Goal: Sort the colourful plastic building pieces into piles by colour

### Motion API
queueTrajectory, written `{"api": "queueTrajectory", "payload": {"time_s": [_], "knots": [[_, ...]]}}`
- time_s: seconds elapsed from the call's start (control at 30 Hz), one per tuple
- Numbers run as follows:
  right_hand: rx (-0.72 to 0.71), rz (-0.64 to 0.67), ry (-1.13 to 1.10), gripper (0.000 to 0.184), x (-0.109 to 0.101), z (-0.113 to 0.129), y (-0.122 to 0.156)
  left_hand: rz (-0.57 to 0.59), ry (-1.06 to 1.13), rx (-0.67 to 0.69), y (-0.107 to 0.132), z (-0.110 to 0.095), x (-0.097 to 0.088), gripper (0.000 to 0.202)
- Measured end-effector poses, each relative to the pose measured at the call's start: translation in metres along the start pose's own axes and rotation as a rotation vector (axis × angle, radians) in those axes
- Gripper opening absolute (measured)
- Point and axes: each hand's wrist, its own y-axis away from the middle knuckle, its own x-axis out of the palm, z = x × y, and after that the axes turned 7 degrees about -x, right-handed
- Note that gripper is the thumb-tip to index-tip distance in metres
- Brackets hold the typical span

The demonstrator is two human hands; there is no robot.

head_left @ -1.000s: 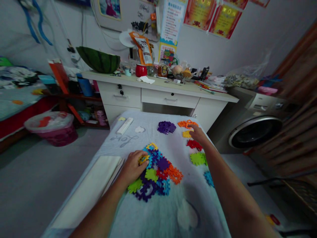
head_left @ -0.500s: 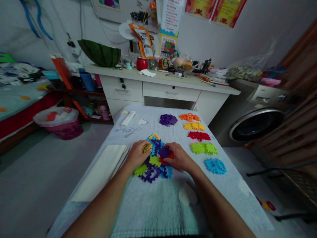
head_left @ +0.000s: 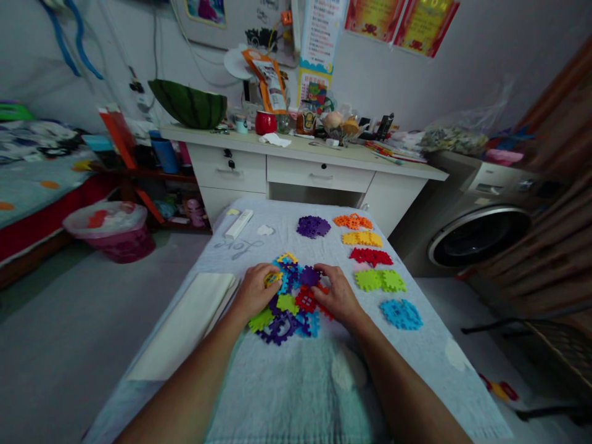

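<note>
A mixed pile of toothed plastic building pieces lies on the cloth-covered table between my hands. My left hand is closed on a yellow piece at the pile's left edge. My right hand is at the pile's right side, thumb and forefinger apart. Its fingertips are beside a purple piece and a red piece; whether they touch is unclear. Nearer me in the pile are a lime green piece, a dark purple ring-like piece and blue pieces.
Sorted groups sit farther out: purple, orange, yellow, red, green and blue. A folded white cloth lies at left, a white box behind it. A cluttered desk stands beyond the table.
My right hand has shifted slightly right and its fingers have spread, uncovering more of the red piece. My left hand keeps its hold on the yellow piece. The view has tilted slightly.
</note>
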Motion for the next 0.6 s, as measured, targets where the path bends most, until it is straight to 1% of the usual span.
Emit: {"api": "queueTrajectory", "payload": {"time_s": [0.07, 0.13, 0.2, 0.27, 0.37, 0.5, 0.6], "knots": [[0.043, -0.008, -0.032, 0.046, -0.003, -0.002, -0.005, -0.032, -0.008, 0.002, -0.001, 0.001, 0.001, 0.023], [0.095, 0.015, -0.055, 0.043, -0.008, -0.005, -0.013, -0.047, -0.013, 0.002, -0.001, 0.003, 0.003, 0.023], [0.155, 0.034, -0.067, 0.041, -0.012, -0.009, -0.026, -0.039, -0.016, 0.003, -0.002, 0.005, 0.004, 0.023], [0.209, 0.024, -0.069, 0.04, -0.013, -0.016, -0.04, -0.029, -0.014, 0.001, -0.001, 0.005, 0.004, 0.024], [0.264, -0.031, -0.044, 0.037, -0.007, -0.032, -0.061, -0.024, -0.007, -0.004, -0.001, 0.004, 0.003, 0.024], [0.326, -0.113, -0.033, 0.036, 0.007, -0.053, -0.087, -0.025, -0.008, -0.025, 0.0, 0.0, 0.001, 0.022], [0.382, -0.163, -0.058, 0.036, 0.013, -0.063, -0.111, -0.027, 0.0, -0.033, 0.0, -0.002, 0.0, 0.023]]}}
